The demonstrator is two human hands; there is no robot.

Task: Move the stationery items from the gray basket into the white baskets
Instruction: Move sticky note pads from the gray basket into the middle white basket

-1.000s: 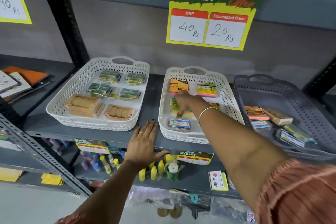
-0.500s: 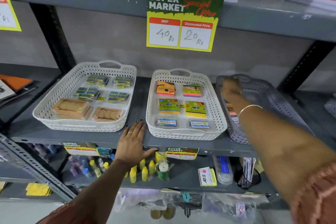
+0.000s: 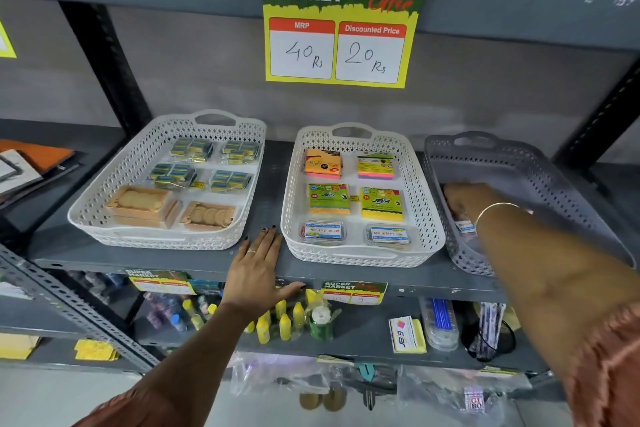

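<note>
The gray basket [image 3: 519,163] sits at the right end of the shelf. My right hand [image 3: 464,198] reaches down into its left side, fingers curled over the items there; a small blue-and-white labelled box [image 3: 465,226] shows beside my wrist. What the fingers hold is hidden. The middle white basket [image 3: 427,208] holds sticky-note packs [image 3: 329,198] and two clear boxes [image 3: 322,231]. The left white basket [image 3: 114,184] holds blue-yellow packs [image 3: 192,149] and wooden boxes [image 3: 138,204]. My left hand [image 3: 256,267] lies flat on the shelf edge between the white baskets.
A price sign [image 3: 341,22] hangs from the shelf above. A black upright post [image 3: 104,62] stands behind the left basket, with notebooks [image 3: 34,159] further left. The lower shelf carries yellow bottles [image 3: 284,322] and other small goods.
My right hand left the middle white basket, swung right and went down into the gray basket. My left hand stayed on the shelf edge.
</note>
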